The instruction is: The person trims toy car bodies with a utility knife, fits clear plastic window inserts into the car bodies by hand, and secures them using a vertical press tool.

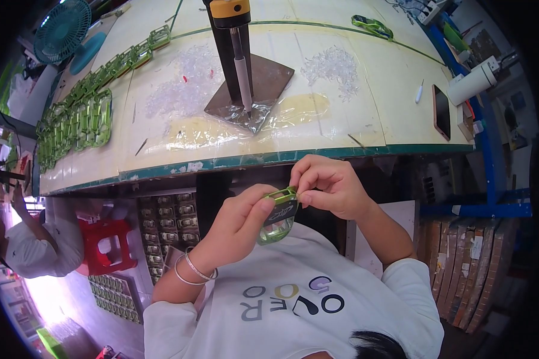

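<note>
Both hands up close below the workbench edge point(317, 154) — left hand point(239, 221) clamped around the small green plastic frame point(278, 214), right hand point(329, 185) pinching its top rim (light, stiff, probably glossy and slippery) — best gripped by the edges, I'd say.

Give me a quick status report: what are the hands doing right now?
Left hand grips small green frame part. Right hand pinches its top edge. Held below the workbench edge, nothing in the way.
</note>
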Available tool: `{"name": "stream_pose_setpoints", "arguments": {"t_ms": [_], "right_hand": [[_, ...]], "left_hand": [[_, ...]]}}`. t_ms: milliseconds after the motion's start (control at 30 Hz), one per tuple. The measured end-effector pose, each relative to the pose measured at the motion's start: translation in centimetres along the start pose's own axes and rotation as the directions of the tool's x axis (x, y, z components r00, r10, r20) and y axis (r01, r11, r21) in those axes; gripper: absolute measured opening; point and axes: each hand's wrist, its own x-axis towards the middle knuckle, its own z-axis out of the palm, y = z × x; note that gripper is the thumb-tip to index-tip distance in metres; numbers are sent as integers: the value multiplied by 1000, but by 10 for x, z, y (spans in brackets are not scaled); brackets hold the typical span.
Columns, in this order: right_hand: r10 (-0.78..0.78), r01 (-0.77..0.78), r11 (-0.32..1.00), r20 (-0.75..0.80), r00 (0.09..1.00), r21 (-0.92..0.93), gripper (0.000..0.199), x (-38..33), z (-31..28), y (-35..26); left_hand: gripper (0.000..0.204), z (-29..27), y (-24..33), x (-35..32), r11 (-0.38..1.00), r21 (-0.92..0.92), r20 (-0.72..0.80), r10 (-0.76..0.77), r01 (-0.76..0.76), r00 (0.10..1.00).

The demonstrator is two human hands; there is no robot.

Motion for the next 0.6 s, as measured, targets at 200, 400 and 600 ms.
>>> {"name": "stream_pose_setpoints", "arguments": {"t_ms": [200, 400, 600], "right_hand": [[62, -61, 997, 18, 998, -38, 4, 2, -2, -7], [89, -92, 996, 131, 987, 20, 14, 3, -5, -4], [256, -294, 924, 177, 950, 243, 26, 4, -5, 4]], "left_hand": [[20, -2, 3, 2, 998, 67, 28, 16, -18, 999], [20, -5, 7, 3, 994, 112, 104, 3, -15, 995], [22, -7, 5, 3, 996, 90, 119, 15, -26, 993]]}}
